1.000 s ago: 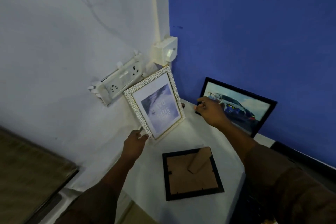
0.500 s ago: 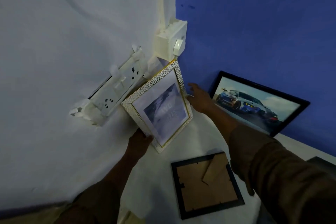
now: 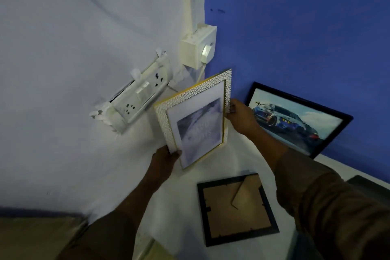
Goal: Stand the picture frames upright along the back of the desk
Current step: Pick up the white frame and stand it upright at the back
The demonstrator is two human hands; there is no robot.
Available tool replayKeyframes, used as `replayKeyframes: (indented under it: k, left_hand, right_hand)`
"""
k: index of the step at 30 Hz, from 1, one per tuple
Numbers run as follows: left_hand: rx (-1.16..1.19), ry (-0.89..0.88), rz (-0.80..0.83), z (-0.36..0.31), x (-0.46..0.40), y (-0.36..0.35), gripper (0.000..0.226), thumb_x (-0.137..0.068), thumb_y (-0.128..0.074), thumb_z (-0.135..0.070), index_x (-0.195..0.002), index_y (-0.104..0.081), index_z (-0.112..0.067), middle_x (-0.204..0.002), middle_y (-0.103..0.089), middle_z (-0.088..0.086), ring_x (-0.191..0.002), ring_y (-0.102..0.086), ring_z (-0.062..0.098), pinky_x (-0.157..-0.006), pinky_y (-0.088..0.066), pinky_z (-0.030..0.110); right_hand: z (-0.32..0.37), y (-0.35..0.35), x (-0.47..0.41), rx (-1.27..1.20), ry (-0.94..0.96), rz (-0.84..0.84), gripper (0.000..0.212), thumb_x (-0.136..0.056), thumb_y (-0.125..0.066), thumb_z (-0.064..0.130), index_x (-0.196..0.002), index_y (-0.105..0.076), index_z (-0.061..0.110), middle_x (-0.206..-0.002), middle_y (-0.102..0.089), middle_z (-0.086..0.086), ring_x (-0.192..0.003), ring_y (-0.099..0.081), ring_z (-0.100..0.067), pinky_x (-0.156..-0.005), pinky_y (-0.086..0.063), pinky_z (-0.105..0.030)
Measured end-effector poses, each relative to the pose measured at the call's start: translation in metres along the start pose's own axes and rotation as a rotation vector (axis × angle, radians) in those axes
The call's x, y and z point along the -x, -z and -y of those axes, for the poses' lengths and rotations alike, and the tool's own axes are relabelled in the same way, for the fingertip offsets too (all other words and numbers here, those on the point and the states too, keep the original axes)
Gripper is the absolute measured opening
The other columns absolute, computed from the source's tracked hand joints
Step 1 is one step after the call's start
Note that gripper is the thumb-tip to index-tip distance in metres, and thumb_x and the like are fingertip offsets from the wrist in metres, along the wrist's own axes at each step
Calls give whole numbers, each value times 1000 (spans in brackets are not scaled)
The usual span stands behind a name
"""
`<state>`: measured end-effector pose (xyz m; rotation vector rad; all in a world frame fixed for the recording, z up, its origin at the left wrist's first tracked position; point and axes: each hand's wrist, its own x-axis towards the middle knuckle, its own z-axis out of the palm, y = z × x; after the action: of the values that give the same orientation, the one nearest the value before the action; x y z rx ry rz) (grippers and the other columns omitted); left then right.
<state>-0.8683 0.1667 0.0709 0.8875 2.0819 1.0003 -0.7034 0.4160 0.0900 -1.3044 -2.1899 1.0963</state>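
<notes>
We note the white desk (image 3: 211, 167) filling the lower centre, where the white and blue walls meet. At right, the car picture frame (image 3: 295, 120) leans against the blue wall. At lower centre, the black frame (image 3: 236, 209) lies face down, stand up. At centre we hold the white pebbled frame (image 3: 196, 118) tilted; whether it touches the desk is unclear. Left hand (image 3: 164, 160) pinches its lower corner; right hand (image 3: 240, 118) grips its right edge, fingers curled behind. Risk, in our judgement: the corner switch box (image 3: 198, 46) and cable behind could block it, or a steep lean could let it slide.
</notes>
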Motion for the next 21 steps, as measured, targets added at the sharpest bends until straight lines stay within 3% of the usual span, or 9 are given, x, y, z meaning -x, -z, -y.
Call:
replayKeyframes:
  k: [3,6,10,14,18,21]
  left_hand:
    - [75,-130,-95,-30,19,6,20,-95,-63,-23,-113,-70,-18,-108,-73,-1,-99,-68,15,-86,-53,29]
    - [136,-240,-187,-71,53,12,15,-92,-67,-21,-105,-72,-16,-95,-75,-8,-83,-69,6,-74,-55,20]
    - [60,-351,-238,-125,102,18,17,-89,-71,-26,-100,-75,-14,-83,-73,-8,-67,-62,-6,-62,-50,19]
    - [-275,-461,-194,-177,141,21,19,-87,-72,-31,-77,-69,-16,-62,-61,-7,-58,-54,2,-55,-39,27]
    - [-579,-541,-50,-226,181,13,23,-86,-71,-35,-79,-69,-13,-68,-64,4,-64,-59,17,-59,-43,34]
    - [-709,-600,58,-253,212,1,31,-87,-70,-34,-76,-65,-5,-66,-57,9,-63,-52,22,-60,-38,37]
  right_hand:
    - [-8,26,31,-60,-29,24,20,-88,-65,6,-106,-61,13,-86,-64,1,-83,-63,-23,-80,-55,-42]
    - [-15,59,80,-91,-30,50,18,-86,-66,5,-104,-65,9,-93,-72,-10,-85,-68,-23,-78,-56,-36]
    - [-14,115,153,-15,-19,97,14,-90,-68,22,-102,-71,15,-95,-74,-1,-83,-69,-17,-73,-57,-31]
    - [8,175,218,191,93,-198,19,-87,-58,39,-85,-72,26,-84,-73,1,-80,-69,-22,-68,-53,-31]
    - [43,219,267,235,428,-434,23,-94,-59,34,-112,-68,24,-109,-70,1,-93,-68,-21,-81,-54,-36]
    - [72,238,307,482,633,-389,38,-97,-53,44,-131,-58,26,-132,-57,3,-117,-55,-19,-94,-44,-38]
